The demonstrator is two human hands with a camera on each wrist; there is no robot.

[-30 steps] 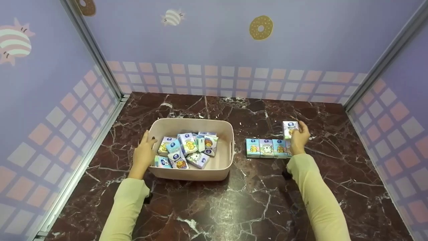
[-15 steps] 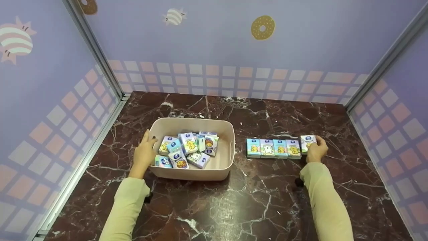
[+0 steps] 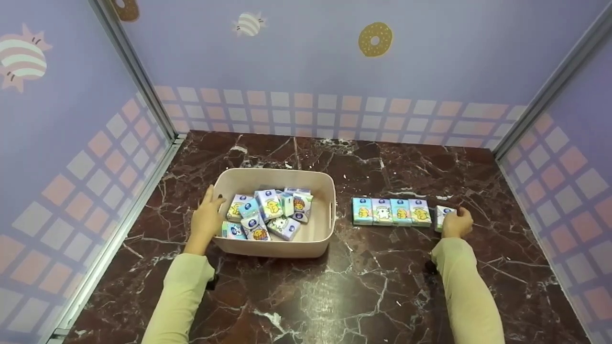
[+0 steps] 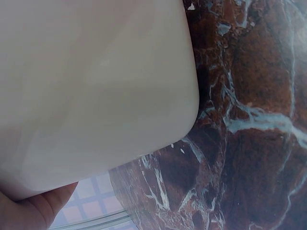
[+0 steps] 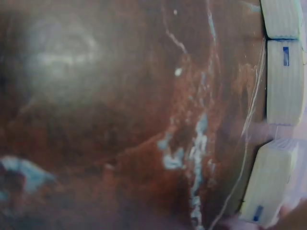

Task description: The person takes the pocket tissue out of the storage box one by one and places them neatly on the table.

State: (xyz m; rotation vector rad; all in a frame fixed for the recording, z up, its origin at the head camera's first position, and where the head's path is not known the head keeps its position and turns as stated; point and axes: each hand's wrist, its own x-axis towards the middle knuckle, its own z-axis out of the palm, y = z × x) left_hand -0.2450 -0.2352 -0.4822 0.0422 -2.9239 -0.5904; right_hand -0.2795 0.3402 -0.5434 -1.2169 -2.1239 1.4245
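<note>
At the left end of the beige bin (image 3: 272, 248), my left hand (image 3: 205, 222) holds the rim; in the left wrist view a finger (image 4: 55, 199) lies against the bin's outer wall (image 4: 105, 105). Small printed tissue packs (image 3: 269, 204) lie jumbled inside. Right of the bin, four packs stand side by side in a row (image 3: 382, 211). My right hand (image 3: 456, 224) pinches another pack (image 3: 442, 216), slightly tilted, a small gap off the row's right end. In the right wrist view this pack (image 5: 268, 184) appears apart from its neighbour (image 5: 285, 81).
Dark red marbled surface (image 3: 306, 296) lies under everything. A purple back panel (image 3: 306, 57) with pink and white squares stands behind, and similar panels rise at the left (image 3: 62, 134) and right (image 3: 578, 157). A floor strip of marble separates bin and row.
My right hand has carried its pack from above the row's right part to beyond its right end, then slightly nearer me. The left hand and bin have stayed put.
</note>
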